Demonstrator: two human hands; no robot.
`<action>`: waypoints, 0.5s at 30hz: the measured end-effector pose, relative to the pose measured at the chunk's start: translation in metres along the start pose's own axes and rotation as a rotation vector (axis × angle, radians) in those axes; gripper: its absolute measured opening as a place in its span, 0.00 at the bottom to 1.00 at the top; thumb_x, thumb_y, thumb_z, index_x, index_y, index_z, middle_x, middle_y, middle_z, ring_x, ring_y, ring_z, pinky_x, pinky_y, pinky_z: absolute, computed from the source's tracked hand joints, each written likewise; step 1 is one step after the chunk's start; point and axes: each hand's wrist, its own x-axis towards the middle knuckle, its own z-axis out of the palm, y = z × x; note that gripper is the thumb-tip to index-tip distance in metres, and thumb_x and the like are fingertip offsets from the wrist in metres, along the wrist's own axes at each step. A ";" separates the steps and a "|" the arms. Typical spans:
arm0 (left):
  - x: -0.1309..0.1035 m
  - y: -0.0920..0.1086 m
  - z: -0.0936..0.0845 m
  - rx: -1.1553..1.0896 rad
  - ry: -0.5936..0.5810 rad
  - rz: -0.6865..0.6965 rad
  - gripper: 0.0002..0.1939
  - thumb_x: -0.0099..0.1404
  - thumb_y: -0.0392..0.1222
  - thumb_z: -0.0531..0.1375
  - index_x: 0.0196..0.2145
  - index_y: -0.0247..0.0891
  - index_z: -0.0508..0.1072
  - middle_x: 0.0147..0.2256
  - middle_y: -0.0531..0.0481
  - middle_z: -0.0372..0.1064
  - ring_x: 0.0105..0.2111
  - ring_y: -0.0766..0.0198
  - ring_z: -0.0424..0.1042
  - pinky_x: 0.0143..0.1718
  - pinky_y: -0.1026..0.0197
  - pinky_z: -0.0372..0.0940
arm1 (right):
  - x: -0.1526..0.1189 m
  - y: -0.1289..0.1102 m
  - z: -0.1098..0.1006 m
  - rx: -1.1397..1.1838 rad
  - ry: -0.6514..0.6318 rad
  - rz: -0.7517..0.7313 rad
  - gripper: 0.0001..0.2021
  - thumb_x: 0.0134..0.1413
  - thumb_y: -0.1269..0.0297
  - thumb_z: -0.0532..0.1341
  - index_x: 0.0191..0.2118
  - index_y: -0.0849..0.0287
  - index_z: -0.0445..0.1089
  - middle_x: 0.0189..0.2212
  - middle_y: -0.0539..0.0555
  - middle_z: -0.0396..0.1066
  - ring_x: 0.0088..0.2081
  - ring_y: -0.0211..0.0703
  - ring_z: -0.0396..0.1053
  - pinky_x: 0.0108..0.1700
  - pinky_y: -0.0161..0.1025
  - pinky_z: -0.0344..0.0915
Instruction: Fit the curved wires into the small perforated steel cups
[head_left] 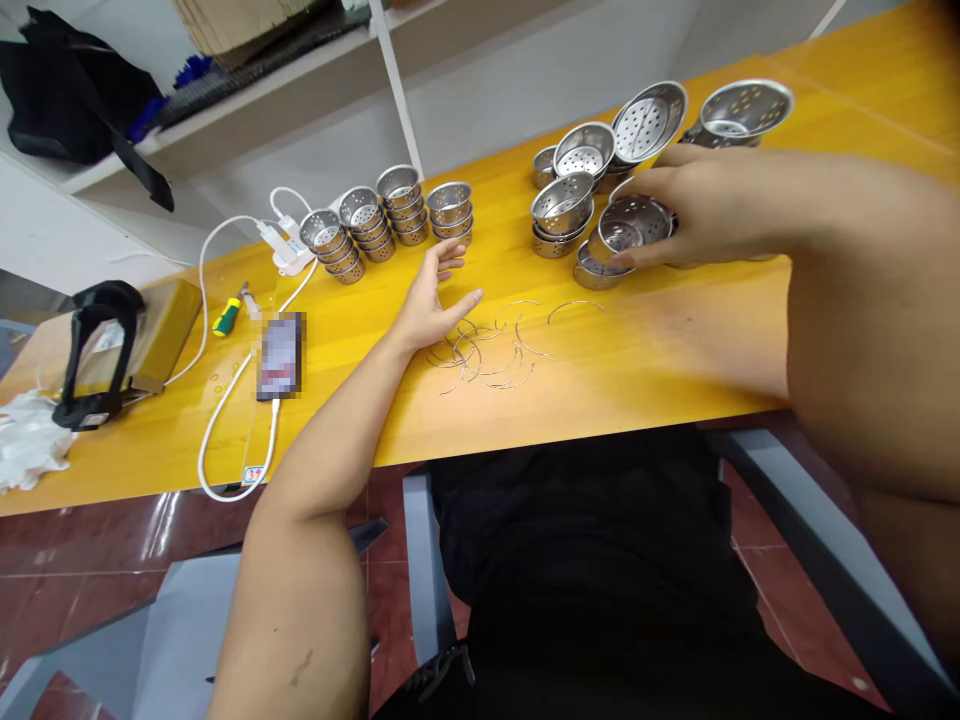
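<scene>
My right hand grips a perforated metal strainer cup by its side, with the thumb low and the fingers over the far rim. Just below that cup is another metal cup on the table; whether the two touch is hard to tell. My left hand is open, thumb and fingers apart, and holds nothing. It hovers beside several thin curved wires scattered on the table. Beyond its fingertips stands a stack of perforated cups.
More stacked cups stand at the back left. Loose, tilted cups cluster at the back right. A phone with a white cable, a green-handled screwdriver, a power strip and a black stand lie leftward on the yellow table.
</scene>
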 end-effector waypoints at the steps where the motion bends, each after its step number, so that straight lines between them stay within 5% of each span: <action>1: 0.000 -0.001 0.000 0.000 -0.002 -0.005 0.57 0.78 0.81 0.72 0.88 0.53 0.56 0.81 0.30 0.73 0.77 0.37 0.81 0.80 0.32 0.74 | 0.002 -0.003 0.003 -0.045 -0.007 0.017 0.38 0.77 0.22 0.75 0.74 0.44 0.86 0.80 0.71 0.75 0.74 0.79 0.80 0.75 0.74 0.75; 4: 0.000 -0.001 0.000 -0.007 -0.007 -0.022 0.56 0.77 0.82 0.72 0.86 0.52 0.58 0.81 0.29 0.73 0.77 0.37 0.82 0.80 0.32 0.75 | 0.010 -0.005 0.010 -0.192 -0.094 0.055 0.35 0.79 0.23 0.75 0.72 0.44 0.88 0.78 0.72 0.78 0.72 0.78 0.83 0.75 0.76 0.73; 10: -0.001 -0.007 -0.003 -0.019 -0.029 -0.021 0.56 0.77 0.83 0.72 0.85 0.53 0.60 0.83 0.29 0.72 0.78 0.37 0.82 0.79 0.32 0.76 | 0.031 0.007 0.012 -0.428 -0.396 0.201 0.41 0.70 0.42 0.89 0.80 0.50 0.86 0.74 0.77 0.84 0.74 0.83 0.83 0.76 0.79 0.69; 12: -0.001 -0.009 -0.003 -0.019 -0.036 -0.021 0.54 0.77 0.82 0.72 0.85 0.53 0.61 0.83 0.30 0.71 0.78 0.37 0.81 0.80 0.31 0.76 | 0.031 0.010 0.013 -0.406 -0.368 0.229 0.38 0.73 0.37 0.87 0.78 0.49 0.88 0.75 0.77 0.83 0.74 0.82 0.83 0.73 0.77 0.70; 15: -0.002 -0.011 -0.003 -0.026 -0.044 -0.017 0.54 0.78 0.81 0.72 0.86 0.53 0.60 0.84 0.30 0.71 0.79 0.36 0.80 0.82 0.29 0.75 | 0.020 0.016 0.015 -0.314 -0.134 0.223 0.37 0.87 0.24 0.67 0.70 0.51 0.94 0.81 0.78 0.78 0.76 0.79 0.82 0.70 0.76 0.72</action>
